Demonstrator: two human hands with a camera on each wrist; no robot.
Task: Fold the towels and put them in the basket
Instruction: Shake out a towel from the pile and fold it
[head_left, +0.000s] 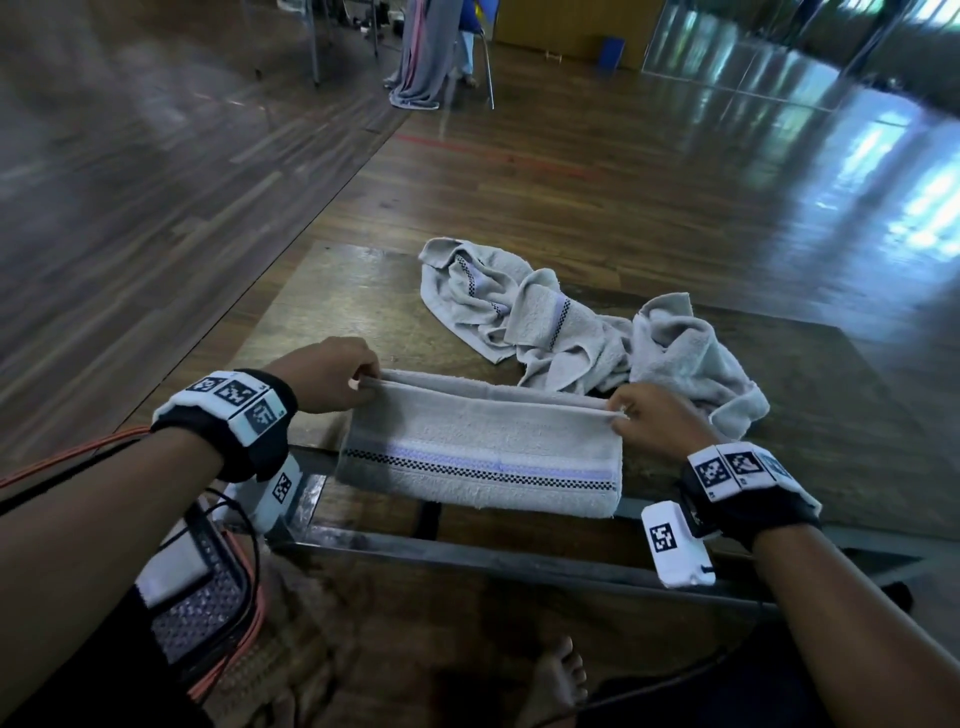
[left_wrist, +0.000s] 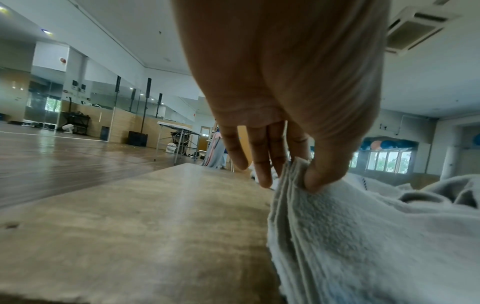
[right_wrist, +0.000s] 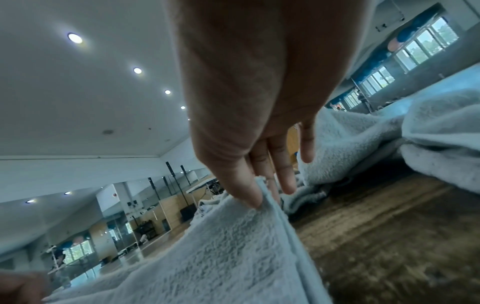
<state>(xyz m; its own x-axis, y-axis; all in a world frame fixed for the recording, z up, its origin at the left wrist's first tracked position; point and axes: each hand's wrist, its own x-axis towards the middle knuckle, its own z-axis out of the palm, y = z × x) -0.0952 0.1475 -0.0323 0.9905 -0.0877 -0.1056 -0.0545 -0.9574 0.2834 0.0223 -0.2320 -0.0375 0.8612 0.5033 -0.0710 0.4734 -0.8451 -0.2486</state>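
Wooden table (head_left: 363, 306) bears folded towel (head_left: 483, 452), crumpled towels (head_left: 571, 332).

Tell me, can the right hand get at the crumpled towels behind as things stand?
Probably yes, once free. The right hand pinches a corner of the folded towel; the crumpled towels lie just behind it on the table, nothing between.

A worn wooden desk (head_left: 363, 306) stands on a glossy wood floor (head_left: 675, 171), with a metal-legged chair (head_left: 480, 62) draped in grey cloth (head_left: 423, 57) far behind and a blue bin (head_left: 610, 52) by the wall.
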